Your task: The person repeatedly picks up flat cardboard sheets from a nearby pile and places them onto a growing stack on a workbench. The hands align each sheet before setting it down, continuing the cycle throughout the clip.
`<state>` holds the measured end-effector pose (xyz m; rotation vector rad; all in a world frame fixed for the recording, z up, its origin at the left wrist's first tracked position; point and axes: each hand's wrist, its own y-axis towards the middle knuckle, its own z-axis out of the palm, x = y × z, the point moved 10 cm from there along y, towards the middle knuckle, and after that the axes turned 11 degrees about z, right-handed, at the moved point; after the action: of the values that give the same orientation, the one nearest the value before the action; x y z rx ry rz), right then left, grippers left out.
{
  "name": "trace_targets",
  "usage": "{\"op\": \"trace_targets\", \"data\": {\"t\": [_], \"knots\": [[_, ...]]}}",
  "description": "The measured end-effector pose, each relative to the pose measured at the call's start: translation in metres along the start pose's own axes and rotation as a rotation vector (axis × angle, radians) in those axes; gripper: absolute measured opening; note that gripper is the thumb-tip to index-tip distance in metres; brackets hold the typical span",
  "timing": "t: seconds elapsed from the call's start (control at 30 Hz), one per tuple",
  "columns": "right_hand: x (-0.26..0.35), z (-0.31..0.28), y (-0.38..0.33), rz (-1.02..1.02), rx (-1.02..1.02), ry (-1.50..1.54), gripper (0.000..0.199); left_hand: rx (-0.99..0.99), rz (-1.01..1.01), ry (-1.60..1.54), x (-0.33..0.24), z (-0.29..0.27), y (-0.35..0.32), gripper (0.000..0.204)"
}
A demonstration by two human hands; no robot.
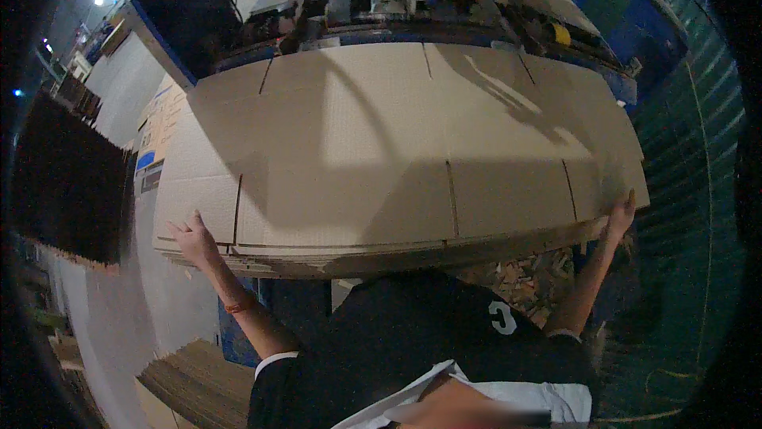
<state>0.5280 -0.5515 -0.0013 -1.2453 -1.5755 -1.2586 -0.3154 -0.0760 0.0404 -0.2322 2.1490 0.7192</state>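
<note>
A wide flat brown cardboard sheet (357,135) with slots cut along its far and near edges lies in front of me, on top of a stack of similar cardboard sheets (341,264). My left hand (193,240) rests at the near left corner, its fingers spread over the top sheet. At the near right corner, my right hand (621,215) is closed on the sheet's edge with one digit pointing up; its other fingers are partly hidden and slightly blurred.
Beyond the cardboard stands a blue-framed machine (373,28). A dark stack with ragged edges (71,175) is at the left, and more stacked cardboard (198,385) lies low on the left. Cardboard scraps (520,278) show below the stack. Green corrugated sheeting (698,215) bounds the right.
</note>
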Motion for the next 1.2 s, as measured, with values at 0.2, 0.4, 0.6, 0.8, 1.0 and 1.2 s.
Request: {"op": "trace_targets", "data": {"t": [0.2, 0.4, 0.6, 0.8, 1.0, 1.2], "knots": [[0.007, -0.048, 0.009, 0.044, -0.331, 0.96, 0.042, -0.53, 0.184, -0.616, -0.016, -0.063, 0.006, 0.053], [0.052, -0.012, 0.048, 0.231, 0.175, 0.799, 0.045, 0.107, 0.666, -0.894, -0.015, -0.018, 0.069, 0.046], [0.196, -0.064, -0.101, -0.226, -0.085, 0.405, 0.058, 0.162, -0.054, -0.835, -0.007, -0.012, 0.022, 0.033], [0.193, 0.099, -0.307, -1.003, 0.839, -0.579, 0.02, 0.737, 0.912, -0.333, -0.172, 0.029, -0.13, 0.05], [0.191, 0.138, -0.319, -1.217, 0.934, -0.552, 0.049, 1.046, 1.273, 0.074, -0.204, 0.08, -0.19, 0.041], [0.173, 0.174, -0.287, -1.149, 1.045, -0.706, 0.052, 0.977, 1.289, 0.084, -0.199, 0.091, -0.174, 0.046]]}}
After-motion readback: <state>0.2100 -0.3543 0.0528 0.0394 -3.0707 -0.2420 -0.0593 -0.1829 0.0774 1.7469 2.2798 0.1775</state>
